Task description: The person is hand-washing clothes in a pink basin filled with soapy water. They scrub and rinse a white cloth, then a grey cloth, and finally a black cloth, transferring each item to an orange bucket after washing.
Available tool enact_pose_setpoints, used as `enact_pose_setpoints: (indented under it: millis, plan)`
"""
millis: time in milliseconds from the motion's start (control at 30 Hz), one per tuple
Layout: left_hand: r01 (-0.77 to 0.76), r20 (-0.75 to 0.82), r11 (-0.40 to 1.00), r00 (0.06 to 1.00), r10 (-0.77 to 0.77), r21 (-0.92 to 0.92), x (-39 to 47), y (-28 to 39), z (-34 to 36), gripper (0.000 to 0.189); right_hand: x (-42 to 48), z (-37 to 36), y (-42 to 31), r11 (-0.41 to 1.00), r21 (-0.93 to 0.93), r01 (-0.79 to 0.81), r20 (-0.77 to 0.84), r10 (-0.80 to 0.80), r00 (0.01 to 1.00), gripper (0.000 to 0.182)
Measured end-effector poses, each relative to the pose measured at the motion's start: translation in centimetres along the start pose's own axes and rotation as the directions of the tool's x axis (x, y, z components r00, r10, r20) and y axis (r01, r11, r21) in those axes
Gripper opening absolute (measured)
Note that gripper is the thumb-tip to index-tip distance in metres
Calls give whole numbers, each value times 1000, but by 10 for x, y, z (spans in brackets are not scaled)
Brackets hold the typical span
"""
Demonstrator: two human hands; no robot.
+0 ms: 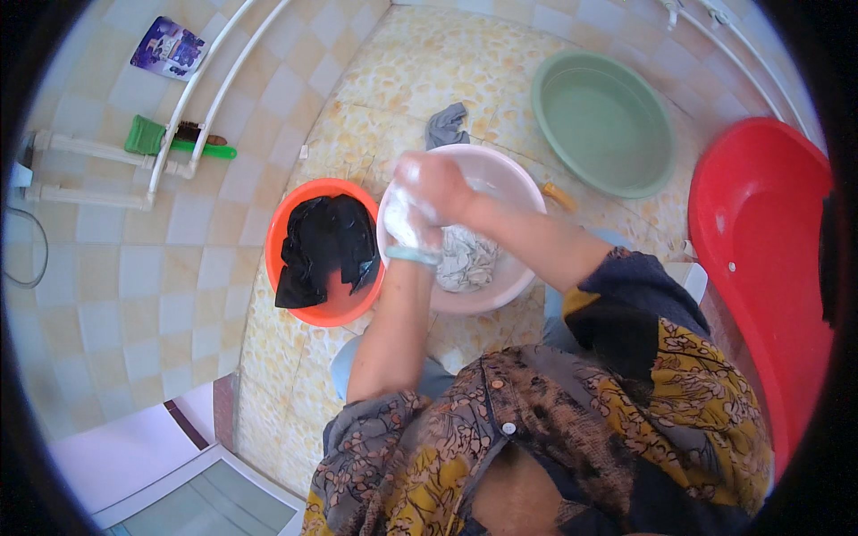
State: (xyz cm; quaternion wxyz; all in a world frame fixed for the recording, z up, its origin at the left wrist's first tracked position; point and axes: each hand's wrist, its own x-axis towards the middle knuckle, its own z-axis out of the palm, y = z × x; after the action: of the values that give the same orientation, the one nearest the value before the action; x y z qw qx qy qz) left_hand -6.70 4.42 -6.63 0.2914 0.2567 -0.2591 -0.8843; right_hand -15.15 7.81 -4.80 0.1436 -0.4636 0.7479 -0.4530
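A pale pink basin [526, 184] stands on the floor before me, holding water and a wad of light grey wet cloth [467, 258]. Over its left part, my right hand [439, 184] closes against a white, soapy-looking cloth [402, 214]. That cloth covers much of my left hand [419, 231], which has a pale band at the wrist; its fingers are hidden. Left of the pink basin, an orange basin [273, 258] holds black clothing [326, 238] in some water. A grey cloth [447, 126] lies on the floor just beyond the pink basin.
A green basin [549, 144] with water stands at the upper right. A red plastic tub [744, 221] lines the right side. On the floor is a yellowish object [558, 197]. White pipes [218, 87] and a green brush [146, 136] are at the left wall.
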Motion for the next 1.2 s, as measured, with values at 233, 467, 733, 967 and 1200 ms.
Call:
enact_pose_setpoints:
  millis: [233, 467, 733, 967, 1200]
  plan:
    - [23, 528, 939, 832, 173, -344, 12, 12, -97, 24, -43, 31, -82, 904, 92, 417, -66, -413, 908, 21]
    - [46, 163, 972, 987, -7, -232, -1, 20, -1, 29, 9, 1, -8, 890, 423, -168, 98, 139, 985, 23]
    - [-6, -229, 999, 973, -4, -41, -17, 16, 40, 34, 5, -6, 7, 982, 182, 50, 25, -56, 998, 22]
    - [-75, -6, 990, 997, 76, 117, 21, 9, -46, 31, -10, 7, -30, 904, -48, 425, 80, -420, 904, 19]
    - [95, 437, 943, 898, 57, -318, 9, 27, -43, 27, -29, 4, -57, 892, -8, 452, 88, -450, 889, 15]
